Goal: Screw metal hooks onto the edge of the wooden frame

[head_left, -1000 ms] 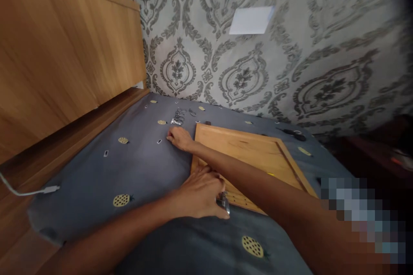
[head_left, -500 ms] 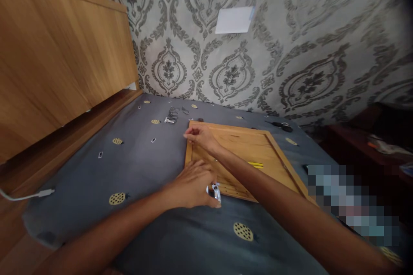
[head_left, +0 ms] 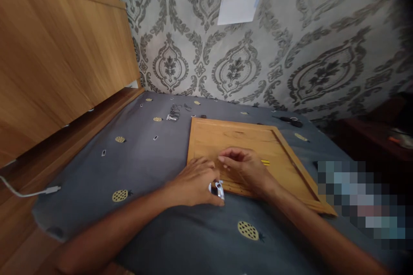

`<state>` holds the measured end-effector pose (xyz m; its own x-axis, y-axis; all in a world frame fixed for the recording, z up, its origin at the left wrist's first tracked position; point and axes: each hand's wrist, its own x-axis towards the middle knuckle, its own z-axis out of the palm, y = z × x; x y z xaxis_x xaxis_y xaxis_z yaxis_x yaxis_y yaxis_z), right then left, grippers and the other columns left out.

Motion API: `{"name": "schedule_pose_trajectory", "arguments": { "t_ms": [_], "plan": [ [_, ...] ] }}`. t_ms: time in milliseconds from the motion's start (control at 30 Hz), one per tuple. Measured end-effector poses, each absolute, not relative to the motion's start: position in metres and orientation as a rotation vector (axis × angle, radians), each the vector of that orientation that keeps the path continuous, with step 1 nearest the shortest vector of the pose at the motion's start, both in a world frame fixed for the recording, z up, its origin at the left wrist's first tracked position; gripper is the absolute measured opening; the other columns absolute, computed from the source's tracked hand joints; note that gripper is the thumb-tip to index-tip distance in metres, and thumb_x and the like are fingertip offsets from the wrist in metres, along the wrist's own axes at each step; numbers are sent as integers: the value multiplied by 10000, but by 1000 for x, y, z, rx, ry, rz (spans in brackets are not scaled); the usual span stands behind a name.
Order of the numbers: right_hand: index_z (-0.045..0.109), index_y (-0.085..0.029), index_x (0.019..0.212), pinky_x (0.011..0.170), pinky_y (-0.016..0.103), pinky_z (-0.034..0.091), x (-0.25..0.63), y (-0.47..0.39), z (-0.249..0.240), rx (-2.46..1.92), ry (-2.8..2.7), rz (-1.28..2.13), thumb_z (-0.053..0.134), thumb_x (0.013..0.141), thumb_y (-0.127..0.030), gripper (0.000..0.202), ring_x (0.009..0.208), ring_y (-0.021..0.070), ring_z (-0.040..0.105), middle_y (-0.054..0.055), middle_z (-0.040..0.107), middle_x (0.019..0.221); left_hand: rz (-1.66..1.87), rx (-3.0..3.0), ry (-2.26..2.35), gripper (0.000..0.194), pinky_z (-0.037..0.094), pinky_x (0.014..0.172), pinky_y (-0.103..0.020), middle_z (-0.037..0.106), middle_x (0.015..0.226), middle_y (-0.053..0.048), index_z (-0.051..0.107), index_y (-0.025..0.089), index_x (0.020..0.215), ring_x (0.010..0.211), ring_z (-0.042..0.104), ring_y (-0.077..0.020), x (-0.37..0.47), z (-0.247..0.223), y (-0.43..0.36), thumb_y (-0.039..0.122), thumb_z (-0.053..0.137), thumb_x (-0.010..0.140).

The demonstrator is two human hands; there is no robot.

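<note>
A framed wooden panel (head_left: 238, 133), like a cabinet door, lies flat on the grey bedding. At its near left corner my left hand (head_left: 198, 182) grips a shiny metal hinge (head_left: 219, 190) between thumb and fingers, against the panel's edge. Part of the hinge is hidden by the fingers. My right hand (head_left: 247, 167) hovers over the panel, just right of the left hand, thumb and fingertips pinched together. Whatever may be in that pinch is too small to make out. Small dark holes run along the panel's near edge.
Several metal pieces (head_left: 173, 112) lie on the bedding (head_left: 138, 163) behind left. A dark screwdriver-like tool (head_left: 288, 121) is at the back right. Yellow strips (head_left: 265, 162) rest on the panel. A wooden cabinet (head_left: 64, 51) borders the left, a white cable (head_left: 32, 193) below it.
My right hand has come back from the panel's far left edge toward the near side, close to the left hand. The left hand keeps its grip on the hinge. The view has shifted slightly.
</note>
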<state>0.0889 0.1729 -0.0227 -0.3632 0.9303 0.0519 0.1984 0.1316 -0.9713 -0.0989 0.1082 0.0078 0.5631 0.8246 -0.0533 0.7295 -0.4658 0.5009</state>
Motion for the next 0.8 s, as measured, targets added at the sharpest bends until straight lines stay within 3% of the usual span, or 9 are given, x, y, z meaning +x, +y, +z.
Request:
{"name": "schedule_pose_trajectory", "arguments": {
  "t_ms": [167, 433, 800],
  "plan": [
    [750, -189, 807, 558, 285, 512, 108, 157, -32, -1167, -1688, 1172, 822, 626, -689, 537, 594, 151, 603, 45, 711, 709, 310, 2320, 1240, 380, 486, 947, -409, 651, 1010, -53, 659, 180, 913, 1077, 580, -285, -98, 6, 108, 398, 913, 734],
    [754, -209, 719, 617, 328, 511, 116, 147, -45, -1184, -1808, 929, 759, 768, -548, 342, 622, 199, 631, 58, 711, 677, 276, 2336, 1247, 380, 493, 955, -412, 647, 996, -58, 672, 167, 903, 1070, 582, -284, -96, 7, 110, 403, 916, 732],
    [751, -200, 791, 607, 326, 554, 122, 146, -47, -1168, -1899, 802, 677, 852, -585, 396, 608, 192, 649, 68, 717, 695, 234, 2373, 1205, 379, 501, 956, -406, 638, 980, -60, 657, 171, 880, 1061, 585, -279, -97, 11, 113, 427, 902, 747]
  ]
}}
